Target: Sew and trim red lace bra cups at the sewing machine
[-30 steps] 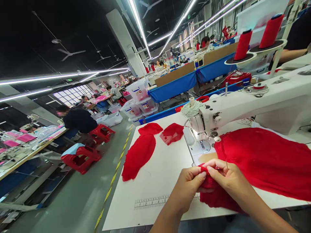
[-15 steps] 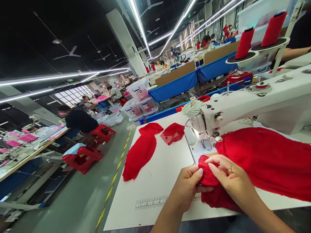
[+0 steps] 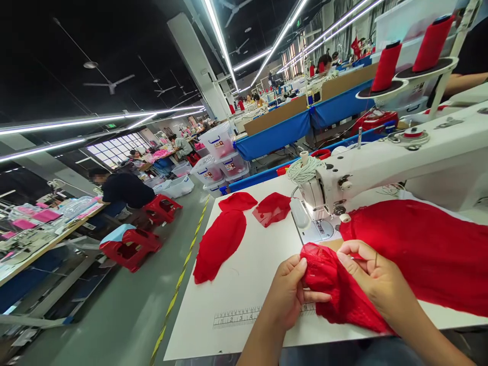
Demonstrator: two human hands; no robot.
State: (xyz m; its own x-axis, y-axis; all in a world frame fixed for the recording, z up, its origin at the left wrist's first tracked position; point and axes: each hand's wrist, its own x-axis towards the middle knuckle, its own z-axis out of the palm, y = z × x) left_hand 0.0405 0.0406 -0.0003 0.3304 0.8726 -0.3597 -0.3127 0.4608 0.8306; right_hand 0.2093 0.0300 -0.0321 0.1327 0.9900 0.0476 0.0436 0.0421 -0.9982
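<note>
Between my two hands a piece of red lace fabric (image 3: pixel 324 274) is spread in front of the sewing machine, its lower part draping over the table's front. My left hand (image 3: pixel 287 292) pinches its left edge between thumb and fingers. My right hand (image 3: pixel 371 274) is closed on the fabric's upper right side, fingertips pressed together. Just beyond is the needle area of the white sewing machine (image 3: pixel 320 203). A large red fabric piece (image 3: pixel 412 249) lies to the right, beside the machine bed. Flat on the left of the table rest a long red piece (image 3: pixel 221 246) and two smaller red pieces (image 3: pixel 272 208).
A printed ruler (image 3: pixel 238 317) runs along the white tabletop (image 3: pixel 194 325). Red thread cones (image 3: pixel 387 68) stand behind the machine. Plastic bins (image 3: pixel 217 142) are stacked past the table. Left of the aisle, a person (image 3: pixel 125 188) sits near red stools (image 3: pixel 131 246).
My hands have moved apart, the right one to the right. The red lace fabric, bunched before, is now stretched wider between them.
</note>
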